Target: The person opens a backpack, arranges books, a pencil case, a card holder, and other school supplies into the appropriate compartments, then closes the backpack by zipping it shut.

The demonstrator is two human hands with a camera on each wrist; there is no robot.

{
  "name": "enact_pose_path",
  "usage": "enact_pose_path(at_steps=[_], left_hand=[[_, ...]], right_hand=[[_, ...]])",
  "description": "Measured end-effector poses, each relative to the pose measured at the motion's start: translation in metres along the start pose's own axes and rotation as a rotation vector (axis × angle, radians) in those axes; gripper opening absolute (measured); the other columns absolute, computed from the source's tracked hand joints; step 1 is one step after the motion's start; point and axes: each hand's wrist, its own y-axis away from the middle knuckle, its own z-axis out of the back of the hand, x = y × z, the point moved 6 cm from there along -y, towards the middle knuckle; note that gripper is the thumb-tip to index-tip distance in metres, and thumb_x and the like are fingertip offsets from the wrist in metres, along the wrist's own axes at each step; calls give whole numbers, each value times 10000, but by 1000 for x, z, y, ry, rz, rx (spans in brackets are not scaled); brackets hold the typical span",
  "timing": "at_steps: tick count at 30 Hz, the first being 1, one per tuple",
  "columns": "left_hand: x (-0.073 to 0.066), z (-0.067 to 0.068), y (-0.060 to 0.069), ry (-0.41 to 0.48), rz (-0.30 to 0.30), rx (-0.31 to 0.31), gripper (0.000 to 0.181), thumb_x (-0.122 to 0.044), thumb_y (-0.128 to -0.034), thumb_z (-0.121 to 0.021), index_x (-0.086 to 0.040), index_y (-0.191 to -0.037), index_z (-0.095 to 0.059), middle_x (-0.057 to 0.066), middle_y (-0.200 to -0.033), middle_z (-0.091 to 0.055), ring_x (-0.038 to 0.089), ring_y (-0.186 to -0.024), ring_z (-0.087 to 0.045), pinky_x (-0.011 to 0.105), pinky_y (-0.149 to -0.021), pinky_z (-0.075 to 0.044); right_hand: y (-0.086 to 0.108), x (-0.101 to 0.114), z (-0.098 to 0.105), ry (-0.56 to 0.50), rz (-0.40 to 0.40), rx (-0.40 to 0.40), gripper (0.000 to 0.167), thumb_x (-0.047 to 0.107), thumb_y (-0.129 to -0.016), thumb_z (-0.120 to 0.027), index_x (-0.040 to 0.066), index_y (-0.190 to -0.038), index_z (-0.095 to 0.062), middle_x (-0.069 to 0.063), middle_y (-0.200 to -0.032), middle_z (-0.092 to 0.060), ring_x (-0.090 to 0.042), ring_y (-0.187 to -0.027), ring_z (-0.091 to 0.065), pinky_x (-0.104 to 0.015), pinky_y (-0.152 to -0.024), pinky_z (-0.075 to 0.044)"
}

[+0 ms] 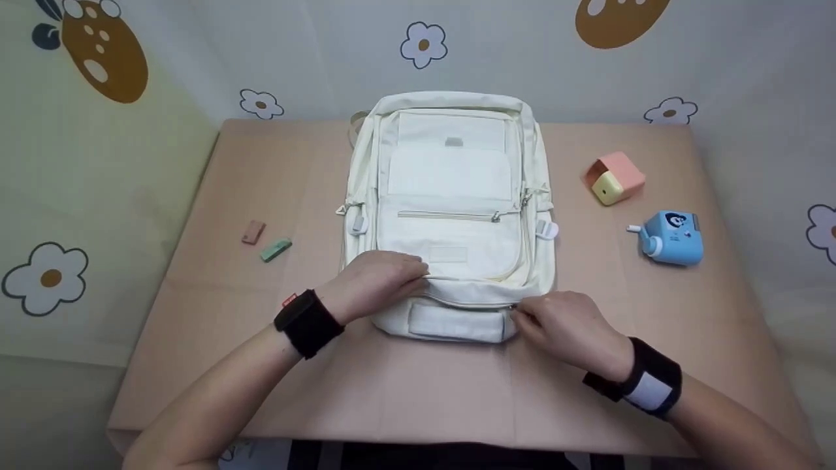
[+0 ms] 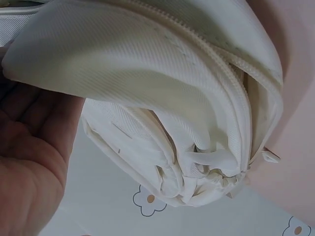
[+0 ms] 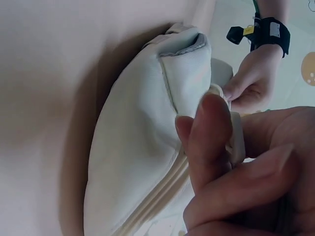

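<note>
A cream backpack point(image 1: 450, 175) lies on its back in the middle of the table. Near its bottom end, my left hand point(image 1: 379, 281) grips the fabric edge beside a curved zipper; the left wrist view shows the fingers partly hidden under a fold of cloth point(image 2: 113, 59). At the lower right of the bag, my right hand point(image 1: 571, 329) pinches the end of the zipper point(image 1: 470, 305), its thumb and fingers curled together in the right wrist view. The zipper pull itself is mostly covered by the fingers. A side zipper point(image 2: 231, 73) gapes in the left wrist view.
Left of the bag lie a pink eraser-like block point(image 1: 253, 232) and a green one point(image 1: 276, 249). To the right stand a pink and yellow pencil sharpener point(image 1: 620, 176) and a blue crank sharpener point(image 1: 676, 238). Patterned cloth point(image 1: 326, 59) hangs behind the table.
</note>
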Motion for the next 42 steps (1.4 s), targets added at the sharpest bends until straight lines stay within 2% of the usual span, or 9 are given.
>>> enact_pose_path(at_steps=[6,14,19,25,27,29,33,39,42], left_hand=[[-1,0,-3,-26,12,21,310,-193,-1025,-620,-146,-737,-514,-36,-683,-475,139,-603,-472,348,-568,-460],[-1,-2,-4,-34,30,38,303,-186,-1019,-628,-142,-737,-527,-36,-688,-484,145,-606,-478,348,-572,-462],[-2,-2,-3,-41,26,31,295,-184,-1021,-628,-139,-746,-531,-31,-695,-485,147,-611,-472,345,-574,-459],[-3,-1,3,-20,-17,-18,266,-181,-1017,-639,-131,-779,-532,-19,-734,-515,161,-634,-492,345,-588,-463],[-3,-1,6,-16,-28,-17,199,-198,-1015,-645,-124,-838,-592,-5,-816,-606,173,-732,-597,353,-664,-515],[-1,-1,10,-10,-29,-2,123,-209,-1014,-649,-112,-941,-671,23,-959,-699,187,-915,-680,359,-793,-552],[6,1,21,2,-11,36,209,-226,-999,-671,-106,-1159,-732,64,-1241,-714,201,-1244,-623,374,-1019,-498],[22,8,46,30,-7,48,318,-208,-952,-734,-109,-1254,-725,91,-1377,-644,227,-1339,-550,424,-1060,-469],[32,13,56,47,10,23,319,-176,-942,-748,-117,-1255,-732,74,-1400,-629,210,-1341,-548,437,-1040,-485]], right_hand=[[-13,24,-2,5,80,0,399,216,-978,-658,228,-630,-463,134,-537,-340,-61,-481,-385,-291,-462,-352],[-34,53,-8,50,175,-37,344,210,-970,-651,179,-656,-517,87,-536,-423,-146,-465,-492,-380,-439,-401],[-41,58,-11,61,184,-46,351,223,-973,-638,187,-646,-516,87,-530,-425,-145,-455,-483,-393,-434,-398],[-41,56,-12,83,194,-69,399,254,-974,-641,205,-624,-456,99,-522,-381,-134,-447,-465,-376,-418,-379],[-41,55,-12,74,197,-73,398,252,-972,-647,199,-626,-457,96,-523,-381,-140,-444,-461,-377,-419,-375],[-40,54,-11,68,201,-78,394,250,-965,-657,193,-627,-462,93,-523,-381,-146,-442,-459,-382,-421,-377],[-40,54,-10,62,206,-90,391,247,-962,-661,199,-625,-467,101,-522,-386,-139,-451,-471,-379,-430,-392],[-38,52,-9,64,199,-103,385,244,-962,-650,211,-620,-476,107,-518,-404,-151,-466,-514,-393,-437,-412],[-38,52,-9,61,193,-101,385,250,-965,-649,214,-622,-479,105,-518,-413,-165,-466,-523,-401,-432,-408]])
